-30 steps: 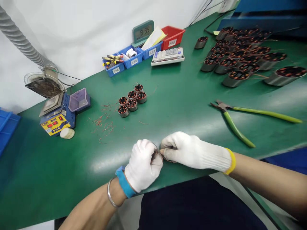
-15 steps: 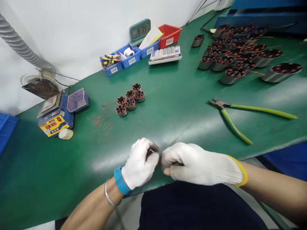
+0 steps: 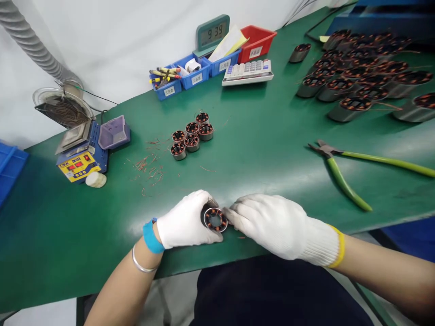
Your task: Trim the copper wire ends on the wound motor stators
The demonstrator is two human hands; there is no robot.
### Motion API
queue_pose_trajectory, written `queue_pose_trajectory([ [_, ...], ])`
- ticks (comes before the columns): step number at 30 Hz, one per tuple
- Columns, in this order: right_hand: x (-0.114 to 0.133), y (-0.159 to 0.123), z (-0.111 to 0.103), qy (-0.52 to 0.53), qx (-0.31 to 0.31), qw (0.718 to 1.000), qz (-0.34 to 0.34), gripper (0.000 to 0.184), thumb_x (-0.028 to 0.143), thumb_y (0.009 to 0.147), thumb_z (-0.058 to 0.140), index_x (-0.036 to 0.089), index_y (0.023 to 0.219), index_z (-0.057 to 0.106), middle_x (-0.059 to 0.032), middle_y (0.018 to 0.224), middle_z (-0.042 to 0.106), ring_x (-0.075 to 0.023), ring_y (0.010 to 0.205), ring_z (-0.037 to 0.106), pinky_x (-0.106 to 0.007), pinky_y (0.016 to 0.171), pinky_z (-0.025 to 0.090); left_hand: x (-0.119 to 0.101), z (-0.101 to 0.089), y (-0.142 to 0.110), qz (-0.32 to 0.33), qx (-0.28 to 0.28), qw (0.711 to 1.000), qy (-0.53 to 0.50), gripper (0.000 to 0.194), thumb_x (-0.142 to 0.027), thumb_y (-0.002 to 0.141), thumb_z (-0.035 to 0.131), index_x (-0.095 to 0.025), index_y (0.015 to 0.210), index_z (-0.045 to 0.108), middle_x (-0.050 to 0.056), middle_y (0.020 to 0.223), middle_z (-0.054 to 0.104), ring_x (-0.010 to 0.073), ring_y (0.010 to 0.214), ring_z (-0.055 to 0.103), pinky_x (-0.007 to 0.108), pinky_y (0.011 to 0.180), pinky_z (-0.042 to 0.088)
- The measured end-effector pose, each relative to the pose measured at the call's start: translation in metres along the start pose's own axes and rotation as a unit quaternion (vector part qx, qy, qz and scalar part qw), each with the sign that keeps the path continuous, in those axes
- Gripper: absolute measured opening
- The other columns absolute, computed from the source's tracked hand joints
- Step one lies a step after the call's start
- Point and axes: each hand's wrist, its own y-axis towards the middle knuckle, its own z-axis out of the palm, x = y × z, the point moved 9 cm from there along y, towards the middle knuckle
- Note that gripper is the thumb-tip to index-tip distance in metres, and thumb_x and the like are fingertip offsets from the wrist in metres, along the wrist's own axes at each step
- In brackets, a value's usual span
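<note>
My gloved left hand point(image 3: 190, 222), with a blue band at the wrist, is closed around a motor stator point(image 3: 216, 220). The stator's ring of copper windings and its hollow centre face up toward me. At its right rim are the fingertips of my gloved right hand point(image 3: 272, 222), pressed together in a pinch. Whatever lies between them, if anything, is hidden. A small bit of copper wire point(image 3: 241, 237) rests on the table below the right fingers. Green-handled cutting pliers point(image 3: 331, 151) lie spread to the right of my hands.
Several finished-looking stators point(image 3: 192, 142) stand grouped near copper wire scraps point(image 3: 146, 167). Many larger stators point(image 3: 350, 106) crowd the back right. A yellow-and-blue solder pot unit point(image 3: 79, 165), a purple tray point(image 3: 113, 133), blue bins point(image 3: 197, 81), a red bin point(image 3: 260, 43) and a calculator point(image 3: 248, 72) stand behind.
The stator, mostly covered by my left hand before, now shows its top face. My right hand has gone from a curled fist to straighter fingers at the rim. The camera view has shifted.
</note>
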Motion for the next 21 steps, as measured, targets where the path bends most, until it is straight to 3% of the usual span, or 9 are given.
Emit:
queue_pose_trajectory([
  [3,-0.005,0.003,0.011,0.07,0.085,0.993,0.046,0.024,0.014,0.089,0.046,0.02,0.09,0.07,-0.0085,0.072,0.067,-0.0209,0.06,0.057,-0.034,0.053,0.028,0.0,-0.002,0.001,0.006,-0.002,1.0,-0.003,0.039,-0.024,0.056,0.086,-0.022,0.084,0.059,0.002,0.09,0.066,0.0214,0.078,0.062,0.034,0.068,0.051],
  [5,-0.014,0.005,0.017,0.161,0.139,0.969,0.124,0.023,0.023,0.093,0.045,0.02,0.087,0.067,-0.0079,0.074,0.068,-0.0205,0.063,0.059,-0.032,0.054,0.028,-0.001,-0.004,0.001,0.007,-0.003,1.0,-0.001,0.039,-0.023,0.055,0.087,-0.022,0.083,0.06,0.002,0.09,0.066,0.0214,0.078,0.062,0.033,0.068,0.05],
  [7,-0.024,0.002,0.024,0.277,0.194,0.911,0.237,0.025,0.03,0.096,0.044,0.022,0.08,0.063,-0.0047,0.074,0.068,-0.018,0.064,0.059,-0.029,0.056,0.031,-0.001,-0.003,0.001,0.005,-0.002,1.0,0.002,0.038,-0.022,0.056,0.087,-0.021,0.083,0.06,0.002,0.088,0.066,0.0211,0.077,0.061,0.032,0.067,0.049],
  [9,-0.028,-0.004,0.031,0.378,0.245,0.831,0.328,0.025,0.031,0.095,0.044,0.022,0.075,0.056,-0.0003,0.069,0.066,-0.0147,0.06,0.056,-0.027,0.057,0.034,-0.002,-0.001,0.001,0.005,0.0,1.0,0.005,0.038,-0.024,0.057,0.087,-0.021,0.083,0.06,0.002,0.087,0.066,0.0208,0.077,0.061,0.032,0.067,0.049],
  [11,-0.027,-0.008,0.034,0.437,0.268,0.779,0.362,0.025,0.033,0.094,0.046,0.023,0.073,0.053,0.0023,0.064,0.063,-0.0129,0.055,0.053,-0.026,0.058,0.035,-0.003,0.001,0.001,0.008,-0.001,1.0,0.014,0.039,-0.028,0.057,0.088,-0.021,0.083,0.06,0.001,0.086,0.065,0.0206,0.075,0.06,0.032,0.066,0.048],
  [14,-0.033,-0.01,0.032,0.445,0.236,0.783,0.365,0.024,0.036,0.091,0.049,0.023,0.071,0.052,0.0031,0.061,0.06,-0.0128,0.055,0.05,-0.026,0.056,0.034,-0.007,-0.001,-0.002,0.014,-0.033,0.999,0.022,0.037,-0.029,0.057,0.087,-0.021,0.079,0.058,0.002,0.084,0.062,0.0205,0.074,0.058,0.034,0.068,0.048],
  [17,-0.034,-0.01,0.022,0.468,0.176,0.798,0.337,0.027,0.038,0.09,0.046,0.023,0.067,0.049,0.0019,0.06,0.057,-0.0136,0.055,0.049,-0.027,0.054,0.033,-0.005,-0.008,-0.005,0.02,-0.063,0.988,-0.136,0.048,-0.035,0.054,0.089,-0.021,0.087,0.058,0.005,0.093,0.064,0.0218,0.081,0.061,0.036,0.073,0.052],
  [19,-0.032,-0.007,0.007,0.49,0.117,0.812,0.294,0.03,0.039,0.089,0.044,0.023,0.064,0.047,0.0006,0.059,0.055,-0.0143,0.055,0.048,-0.028,0.054,0.033,0.001,-0.005,-0.004,0.003,-0.04,0.943,-0.329,0.065,-0.056,0.055,0.087,-0.021,0.101,0.057,0.008,0.104,0.065,0.0227,0.083,0.065,0.036,0.07,0.055],
  [21,-0.03,-0.003,-0.01,0.483,0.063,0.836,0.251,0.031,0.039,0.088,0.044,0.023,0.063,0.049,-0.0006,0.059,0.054,-0.015,0.056,0.047,-0.029,0.055,0.034,0.007,0.015,-0.003,-0.064,0.053,0.885,-0.458,0.079,-0.084,0.063,0.066,-0.02,0.108,0.056,0.01,0.098,0.067,0.0217,0.07,0.067,0.034,0.057,0.054],
])
